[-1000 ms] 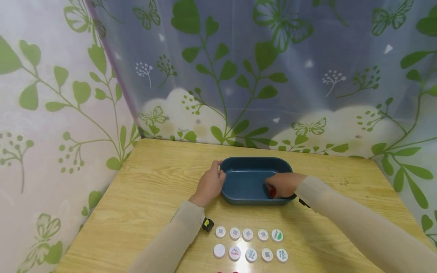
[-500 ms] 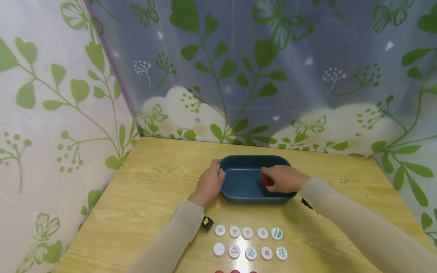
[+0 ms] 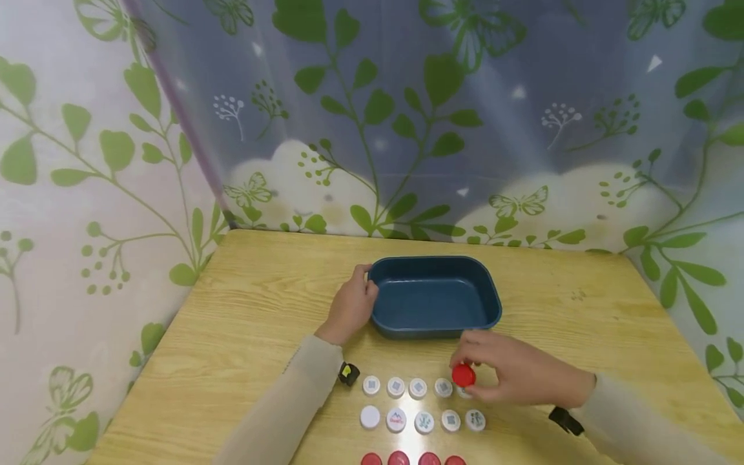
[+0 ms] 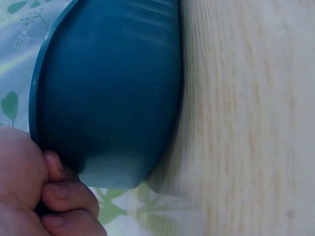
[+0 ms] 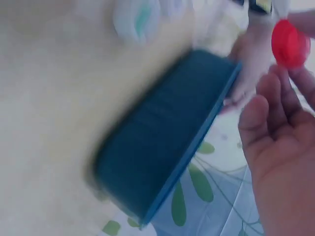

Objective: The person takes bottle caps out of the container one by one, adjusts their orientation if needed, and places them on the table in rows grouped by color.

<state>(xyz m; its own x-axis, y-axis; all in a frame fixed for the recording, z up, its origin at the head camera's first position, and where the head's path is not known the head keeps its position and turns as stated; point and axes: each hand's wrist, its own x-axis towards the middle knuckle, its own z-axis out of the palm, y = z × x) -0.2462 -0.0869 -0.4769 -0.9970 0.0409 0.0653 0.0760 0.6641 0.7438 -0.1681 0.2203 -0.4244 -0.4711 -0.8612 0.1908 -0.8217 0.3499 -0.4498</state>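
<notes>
My left hand (image 3: 350, 303) grips the left end of a dark blue oblong basin (image 3: 430, 303). In the left wrist view its curled fingers (image 4: 69, 196) lie at the basin's rim. Between thumb and fingertips, my right hand (image 3: 517, 371) pinches a red bottle cap (image 3: 464, 374), held just in front of the basin and above the right end of a row of white caps. The right wrist view shows the same red cap (image 5: 290, 44) at the fingertips. Inside the basin only its bare floor shows.
Two rows of white bottle caps (image 3: 396, 420), some with printed tops, lie on the wooden table (image 3: 261, 290) in front of the basin. Several red caps (image 3: 398, 459) form a row at the bottom edge of the view. A patterned curtain (image 3: 383, 161) hangs behind.
My right hand has lifted the red cap out of the basin and brought it toward me, over the white caps. The left hand stays at the basin. The head view has tilted down slightly.
</notes>
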